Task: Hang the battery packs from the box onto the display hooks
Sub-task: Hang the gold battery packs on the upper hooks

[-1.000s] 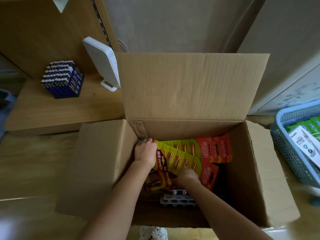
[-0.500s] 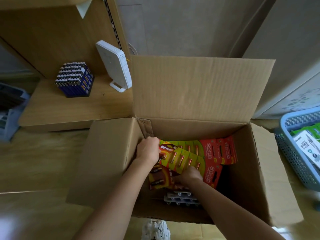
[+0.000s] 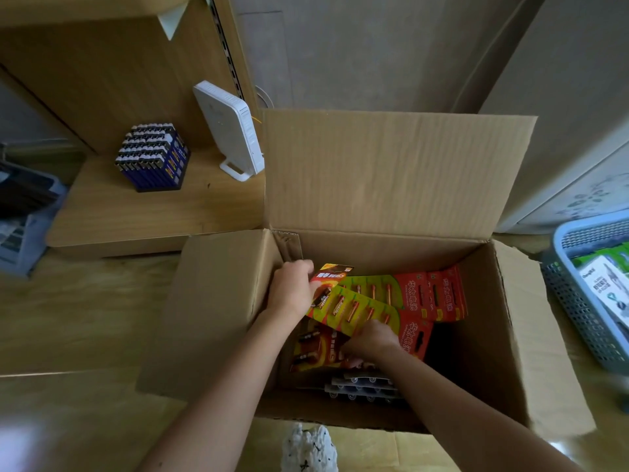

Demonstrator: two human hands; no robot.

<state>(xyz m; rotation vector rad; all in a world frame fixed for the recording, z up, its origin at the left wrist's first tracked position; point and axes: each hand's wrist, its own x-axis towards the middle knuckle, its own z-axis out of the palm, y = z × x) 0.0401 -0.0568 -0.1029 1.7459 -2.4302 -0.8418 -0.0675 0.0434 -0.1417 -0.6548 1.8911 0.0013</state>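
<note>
Through the head camera you look down into the open cardboard box on the floor, its back flap standing upright and both your forearms reaching inside. Your left hand is at the far left corner of the box, fingers curled over the left edge of a small dark-red battery pack and gripping it. The fingertips are hidden behind the back of the hand. That pack's lower end overlaps a long green-and-red strip pack lying tilted across the middle of the box, and you cannot make out which is on top. Your right hand sits at the near edge of the strip pack, knuckles up and fingers turned down out of sight, so you cannot tell whether it grips the strip, touches the dark pack beneath, or holds nothing. More red packs lie toward the back wall. Grey blister packs lie at the near bottom, half lost in shadow. On the shelf to your left stand a block of blue batteries and a white router. A blue basket is cut off by the right edge, its contents blurred
</note>
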